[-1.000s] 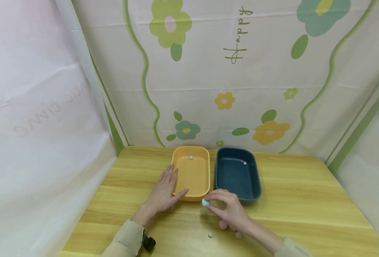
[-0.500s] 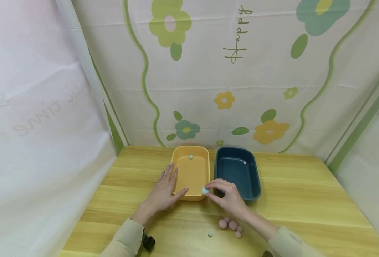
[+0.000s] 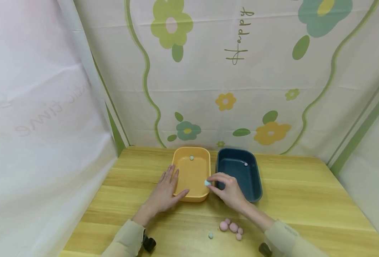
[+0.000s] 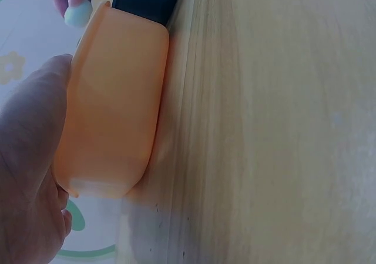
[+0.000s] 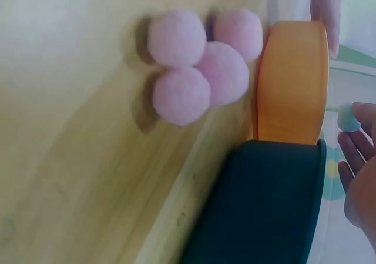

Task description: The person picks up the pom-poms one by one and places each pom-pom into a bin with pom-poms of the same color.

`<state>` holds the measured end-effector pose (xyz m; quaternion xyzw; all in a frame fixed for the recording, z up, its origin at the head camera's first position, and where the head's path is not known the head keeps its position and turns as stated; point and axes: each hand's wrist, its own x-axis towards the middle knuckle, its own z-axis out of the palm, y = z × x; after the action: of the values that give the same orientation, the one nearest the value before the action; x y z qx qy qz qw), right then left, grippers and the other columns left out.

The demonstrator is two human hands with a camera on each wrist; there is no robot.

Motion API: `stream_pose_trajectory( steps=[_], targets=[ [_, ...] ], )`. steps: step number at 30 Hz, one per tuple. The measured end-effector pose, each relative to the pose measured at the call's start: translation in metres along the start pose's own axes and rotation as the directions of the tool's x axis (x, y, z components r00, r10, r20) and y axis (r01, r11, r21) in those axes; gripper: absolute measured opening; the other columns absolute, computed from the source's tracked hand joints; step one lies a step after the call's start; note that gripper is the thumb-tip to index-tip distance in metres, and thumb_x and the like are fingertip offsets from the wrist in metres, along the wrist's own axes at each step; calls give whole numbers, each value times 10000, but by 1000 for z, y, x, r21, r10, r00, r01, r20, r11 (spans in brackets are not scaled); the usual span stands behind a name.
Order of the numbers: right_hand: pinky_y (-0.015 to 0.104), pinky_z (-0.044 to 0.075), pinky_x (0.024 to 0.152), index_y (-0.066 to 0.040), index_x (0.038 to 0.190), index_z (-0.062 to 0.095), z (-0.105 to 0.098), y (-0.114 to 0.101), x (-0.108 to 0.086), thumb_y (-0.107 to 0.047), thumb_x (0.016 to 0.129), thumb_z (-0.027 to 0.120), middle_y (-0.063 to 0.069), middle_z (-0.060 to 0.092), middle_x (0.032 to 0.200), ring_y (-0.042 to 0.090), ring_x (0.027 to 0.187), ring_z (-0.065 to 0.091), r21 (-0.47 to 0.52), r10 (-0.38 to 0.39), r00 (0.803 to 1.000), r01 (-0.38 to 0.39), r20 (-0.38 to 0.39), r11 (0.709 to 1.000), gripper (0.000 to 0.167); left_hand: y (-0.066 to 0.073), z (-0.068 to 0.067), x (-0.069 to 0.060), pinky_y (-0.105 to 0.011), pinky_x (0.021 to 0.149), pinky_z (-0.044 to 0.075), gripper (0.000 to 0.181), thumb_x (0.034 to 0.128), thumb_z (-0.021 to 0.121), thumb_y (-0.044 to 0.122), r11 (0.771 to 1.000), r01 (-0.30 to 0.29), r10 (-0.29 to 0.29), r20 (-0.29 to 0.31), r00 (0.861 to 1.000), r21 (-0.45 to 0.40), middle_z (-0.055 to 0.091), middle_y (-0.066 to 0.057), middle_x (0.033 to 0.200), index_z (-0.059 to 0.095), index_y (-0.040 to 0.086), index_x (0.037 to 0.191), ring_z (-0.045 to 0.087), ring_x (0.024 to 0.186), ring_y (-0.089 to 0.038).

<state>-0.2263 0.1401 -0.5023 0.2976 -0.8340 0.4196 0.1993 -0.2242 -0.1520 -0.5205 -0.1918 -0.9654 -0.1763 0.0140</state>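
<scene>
The right hand (image 3: 230, 191) pinches a mint ball (image 3: 207, 182) and hides part of the blue tray (image 3: 237, 171); the left hand (image 3: 163, 191), fingers spread, covers some of the yellow tray (image 3: 193, 176).

Curtained booth (image 3: 48, 171), flower-printed cloth walls (image 3: 195, 78), wood-grain table (image 3: 305, 200)

Four round, fuzzy pink balls (image 5: 222, 76) lay bunched on the pale wood-grained table (image 5: 76, 158), near the orange, round-cornered plastic tray (image 5: 292, 82). A dark blue plastic tray (image 5: 261, 202) stood right beside the orange one. Above the orange tray's rim, the right hand (image 5: 363, 184) pinched a pale green ball (image 5: 348, 119); the left hand (image 5: 325, 11) was at its side away from the blue tray.
</scene>
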Motion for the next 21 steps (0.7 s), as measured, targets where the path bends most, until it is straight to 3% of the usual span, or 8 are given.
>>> stream_pose_trajectory(
  steps=[10,21],
  targets=[
    [424,681,899,-88,1044,856,-1,8,20,-17,871,913,52,842,1094,263,1024,796,-28,-5,999,4,-38,1000,195,0,-2,0,-524,1424,153,1010,1094,427,736,1000,-7,7,8,1000,1,25,-231,1844,204,-12,1736,53,1744,-368],
    [535,668,908,-59,1063,841,9,14,43,-59,920,884,92,836,1090,265,1024,790,-52,32,999,-32,3,998,150,0,-1,0,-534,1424,153,1013,1094,407,747,1000,-15,15,5,1000,8,34,-235,1846,211,-13,1735,48,1745,-368]
  ],
)
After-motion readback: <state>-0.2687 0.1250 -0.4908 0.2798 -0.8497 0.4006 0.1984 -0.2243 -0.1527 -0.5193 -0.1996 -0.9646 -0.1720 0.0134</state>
